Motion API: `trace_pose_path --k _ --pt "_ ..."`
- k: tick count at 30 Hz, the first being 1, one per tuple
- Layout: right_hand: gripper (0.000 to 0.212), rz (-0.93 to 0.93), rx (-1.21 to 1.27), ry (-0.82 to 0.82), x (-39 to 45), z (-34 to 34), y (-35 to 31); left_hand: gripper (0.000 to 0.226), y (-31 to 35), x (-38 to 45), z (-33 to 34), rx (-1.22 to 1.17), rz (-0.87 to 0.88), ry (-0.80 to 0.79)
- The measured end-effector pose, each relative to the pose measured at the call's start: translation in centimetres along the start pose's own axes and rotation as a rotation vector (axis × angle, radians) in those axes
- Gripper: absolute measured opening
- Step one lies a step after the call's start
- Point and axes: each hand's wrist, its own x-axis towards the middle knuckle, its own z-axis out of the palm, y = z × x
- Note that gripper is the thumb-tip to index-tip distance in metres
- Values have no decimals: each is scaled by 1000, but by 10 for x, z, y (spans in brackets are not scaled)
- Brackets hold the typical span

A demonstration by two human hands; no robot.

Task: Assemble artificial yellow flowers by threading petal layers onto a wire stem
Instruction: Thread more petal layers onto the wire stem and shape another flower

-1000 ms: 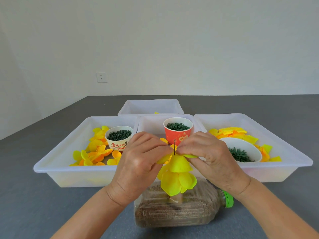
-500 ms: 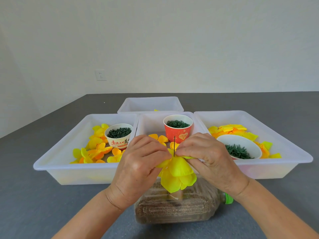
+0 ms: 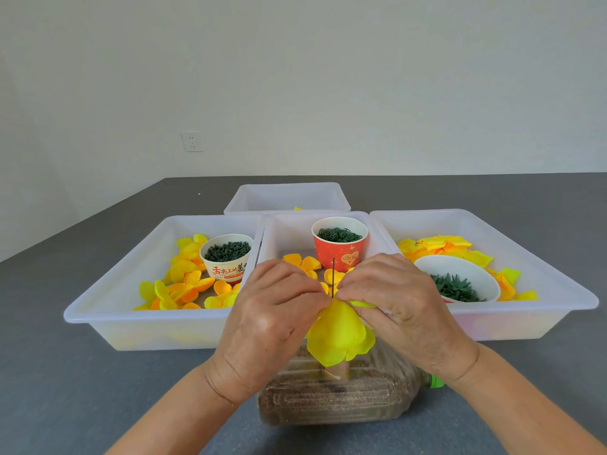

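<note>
A yellow petal layer (image 3: 338, 333) is pinched at its top by the left hand (image 3: 269, 323) and the right hand (image 3: 404, 307), whose fingertips are pressed together around a thin wire stem (image 3: 333, 274). The stem is seen rising upright between the two hands. Below the hands, a sand-filled bottle (image 3: 338, 399) is laid on the grey tabletop (image 3: 82, 389). Just beyond the hands, a red cup (image 3: 340, 244) of green rings is set in the middle tray (image 3: 282, 234).
</note>
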Motion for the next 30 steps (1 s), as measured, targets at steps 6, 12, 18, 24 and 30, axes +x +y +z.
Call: trace_pose_path --k 6,12,18,24,30 --pt "10 -6 -11 -87 -3 1 0 15 3 0 1 35 26 -1" --pt "16 16 16 -121 -6 2 1 19 4 -3 1 34 29 -7" --pt "12 61 93 -157 -5 1 2 17 4 -4 1 17 16 -14" --pt "7 109 211 -178 -3 -3 0 12 1 -3 -2 10 4 -51" --pt "10 260 378 -205 -1 -4 1 16 2 -6 -4 -10 -71 -68"
